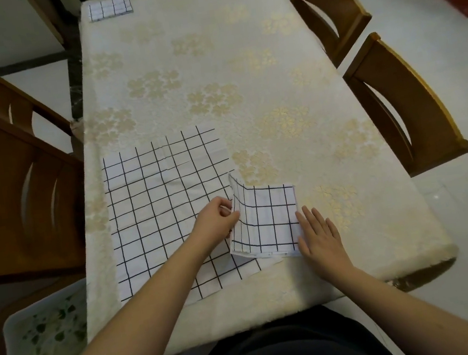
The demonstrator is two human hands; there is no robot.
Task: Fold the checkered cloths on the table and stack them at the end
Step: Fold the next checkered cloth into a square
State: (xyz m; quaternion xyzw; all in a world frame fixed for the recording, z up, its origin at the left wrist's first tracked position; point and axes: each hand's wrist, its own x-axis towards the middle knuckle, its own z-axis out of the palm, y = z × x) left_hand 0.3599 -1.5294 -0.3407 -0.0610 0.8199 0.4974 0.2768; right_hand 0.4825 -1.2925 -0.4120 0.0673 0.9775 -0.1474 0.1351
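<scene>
A small folded white cloth with a black grid [266,221] lies near the table's front edge, its left edge lifted. My left hand [216,221] pinches that raised left edge. My right hand [320,233] lies flat with straight fingers on the cloth's right edge, pressing it down. Under its left part spreads a large unfolded checkered cloth [158,207], flat on the table. A folded checkered cloth [110,9] sits at the far left corner of the table.
The table [209,59] carries a cream cover with gold flowers. Wooden chairs stand on the left [15,185] and on the right [401,103]. A white tray with a green leaf print [45,342] sits low at the front left.
</scene>
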